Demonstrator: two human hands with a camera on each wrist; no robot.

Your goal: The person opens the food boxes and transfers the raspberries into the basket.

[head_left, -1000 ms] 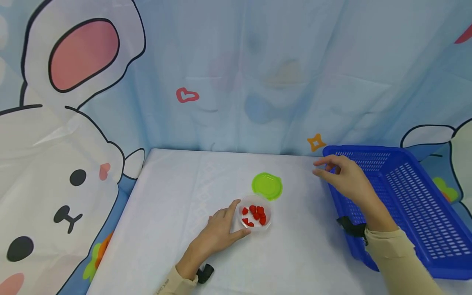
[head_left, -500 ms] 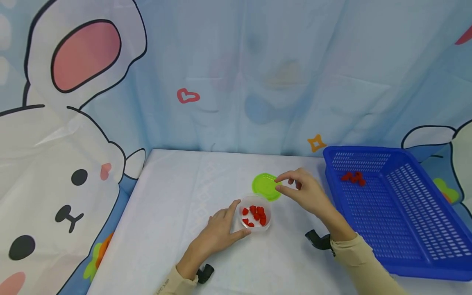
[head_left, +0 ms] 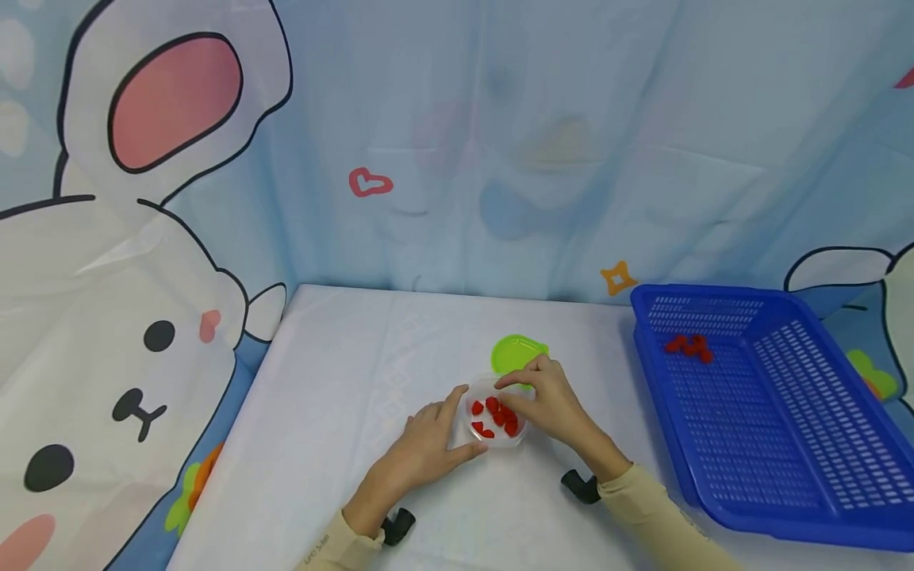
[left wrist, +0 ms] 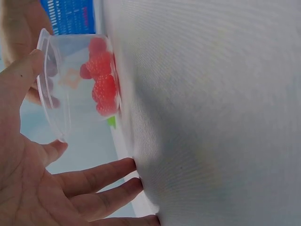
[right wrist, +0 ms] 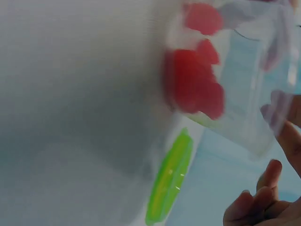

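Observation:
A clear plastic cup [head_left: 482,390] stands on the white tabletop with several red raspberries [left wrist: 104,89] at its bottom. My left hand [head_left: 426,444] holds the cup's rim between thumb and index finger, the other fingers spread, their tips at the cloth. Over the cup's right side is my right hand [head_left: 555,406], thumb and index finger parted and at the mouth of the cup; nothing shows between them. Behind the cup lies a round green lid [head_left: 512,353], partly covered by the right hand in the head view; the right wrist view shows the lid [right wrist: 169,181] edge-on.
A blue mesh basket [head_left: 760,452] stands at the right side of the table. Several small red pieces [head_left: 689,347] lie in its far left corner. A printed curtain [head_left: 428,238] hangs behind the table.
My right hand has moved left from over the basket to the cup, uncovering the red pieces in the basket. The left hand has stayed at the cup.

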